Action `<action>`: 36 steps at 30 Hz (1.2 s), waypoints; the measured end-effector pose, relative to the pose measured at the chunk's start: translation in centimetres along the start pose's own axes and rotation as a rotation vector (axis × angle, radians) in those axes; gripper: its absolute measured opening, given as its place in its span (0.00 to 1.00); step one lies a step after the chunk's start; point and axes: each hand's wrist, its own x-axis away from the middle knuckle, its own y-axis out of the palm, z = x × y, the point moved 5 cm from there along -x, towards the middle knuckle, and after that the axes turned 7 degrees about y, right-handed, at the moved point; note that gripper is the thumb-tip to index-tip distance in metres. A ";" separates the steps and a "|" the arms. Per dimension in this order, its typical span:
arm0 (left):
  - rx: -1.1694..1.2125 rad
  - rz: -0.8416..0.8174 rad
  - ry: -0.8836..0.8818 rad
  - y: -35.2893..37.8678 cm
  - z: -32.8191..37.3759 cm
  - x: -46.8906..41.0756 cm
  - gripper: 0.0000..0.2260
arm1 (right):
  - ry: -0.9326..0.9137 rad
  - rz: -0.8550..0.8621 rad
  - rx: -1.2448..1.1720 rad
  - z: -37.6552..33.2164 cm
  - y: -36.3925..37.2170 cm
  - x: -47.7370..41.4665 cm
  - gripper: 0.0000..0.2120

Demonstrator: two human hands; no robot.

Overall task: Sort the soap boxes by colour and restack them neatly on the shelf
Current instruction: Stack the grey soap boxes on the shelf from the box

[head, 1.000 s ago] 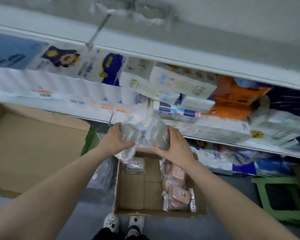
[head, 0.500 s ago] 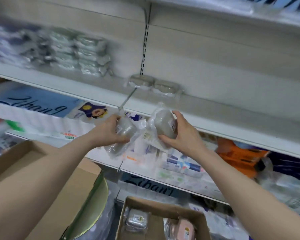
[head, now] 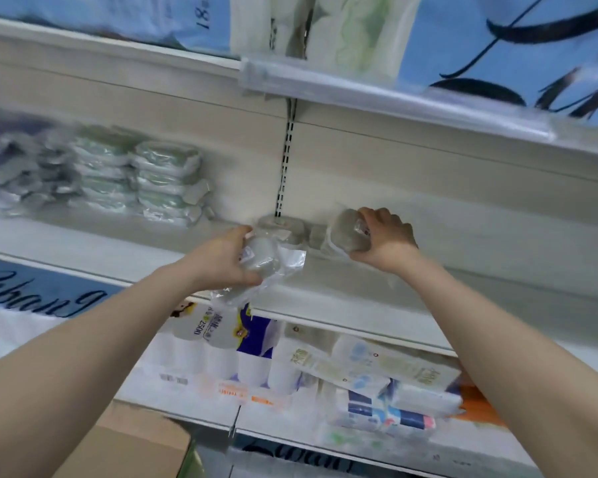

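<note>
My left hand (head: 223, 262) grips a grey soap box in clear plastic wrap (head: 263, 258) just above the front of the white shelf (head: 325, 288). My right hand (head: 385, 241) grips a second grey wrapped soap box (head: 346, 232) and holds it over the shelf, next to grey boxes (head: 283, 225) that lie at the shelf's back. Stacks of pale green wrapped soap boxes (head: 166, 182) stand to the left on the same shelf, with blurred greyish stacks (head: 25, 181) beyond them.
A shelf edge with a price rail (head: 359, 91) hangs above, carrying blue and white packs. Below the soap shelf lie tissue and toilet-roll packs (head: 290, 367). A cardboard box corner (head: 125, 446) shows at the bottom left.
Both hands rose from the floor carton up to the shelf with a grey box each. The right hand moved farther in, beside the boxes at the back; my view tilted upward.
</note>
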 end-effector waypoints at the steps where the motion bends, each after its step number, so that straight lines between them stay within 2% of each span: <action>1: 0.006 -0.008 0.009 -0.1 -0.5 -0.8 0.45 | 0.005 -0.023 0.011 -0.4 0.3 -1.4 0.36; 10: -0.106 -0.047 0.080 0.4 -5.1 -5.2 0.40 | -0.043 -0.126 0.032 -2.6 4.3 -9.0 0.28; 14: -0.151 -0.073 0.114 0.7 -5.8 -6.3 0.42 | -0.056 -0.182 0.003 -2.6 6.8 -10.4 0.25; 17: -0.177 -0.066 0.134 0.7 -6.1 -7.5 0.42 | -0.060 -0.106 -0.008 -2.4 8.1 -10.1 0.24; 22: -0.354 -0.122 0.163 0.2 -5.0 -11.0 0.27 | -0.024 0.143 -0.017 -2.5 8.4 -8.0 0.21; 24: -0.439 -0.140 0.188 0.1 -4.2 -12.9 0.28 | -0.019 0.194 -0.009 -2.5 8.6 -7.5 0.20; 26: -0.483 -0.148 0.214 0.2 -3.6 -14.8 0.31 | -0.034 0.192 -0.017 -2.5 9.1 -7.2 0.21; 30: -0.503 -0.141 0.250 0.8 -3.1 -18.4 0.32 | -0.070 0.149 -0.036 -1.9 10.0 -6.9 0.30; 36: -0.438 -0.161 0.260 3.1 -3.3 -21.8 0.20 | -0.114 0.117 -0.042 -1.4 10.1 -6.8 0.36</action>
